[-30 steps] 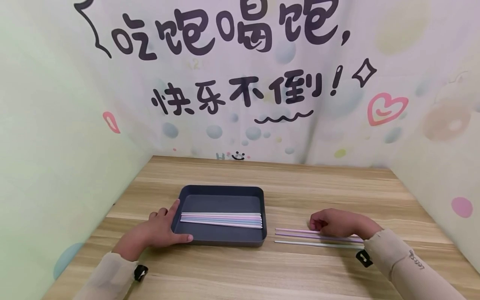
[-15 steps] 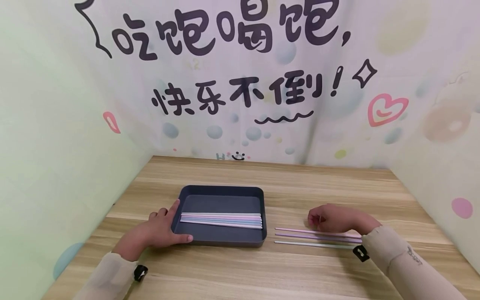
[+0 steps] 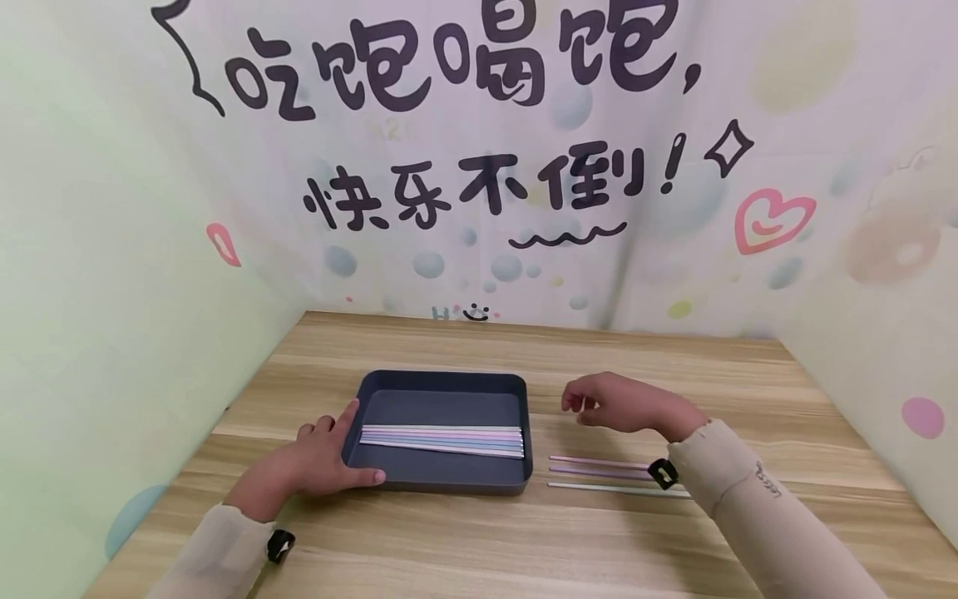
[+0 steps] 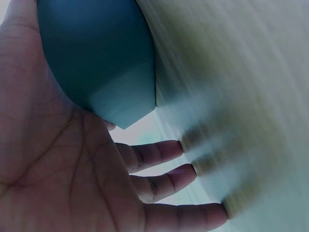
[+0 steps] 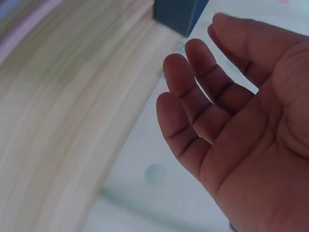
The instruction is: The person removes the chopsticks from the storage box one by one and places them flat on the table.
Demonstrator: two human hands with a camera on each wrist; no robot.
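A dark grey tray point(image 3: 434, 481) stands left of centre on the table in the head view. Several pale pink, blue and white chopsticks point(image 3: 441, 439) lie side by side in it. My left hand point(image 3: 314, 457) rests at the tray's left end, thumb along the near wall and index finger along the left side; its other fingers touch the table in the left wrist view. Over the table right of the tray is my right hand point(image 3: 617, 403), fingers loosely bent, palm bare in the right wrist view point(image 5: 251, 125). Below it lie pink, purple and whitish chopsticks point(image 3: 599, 471), partly hidden by the right cuff.
The wood-grain table point(image 3: 464, 549) ends at a printed cloth backdrop point(image 3: 464, 266) behind, with pale walls at both sides. In the right wrist view, the tray's corner point(image 5: 176, 17) shows beyond the fingertips.
My right hand has risen from the loose chopsticks and moved left and farther back, nearer the tray. Its fingers have loosened. The left hand, the tray and the chopsticks have stayed put.
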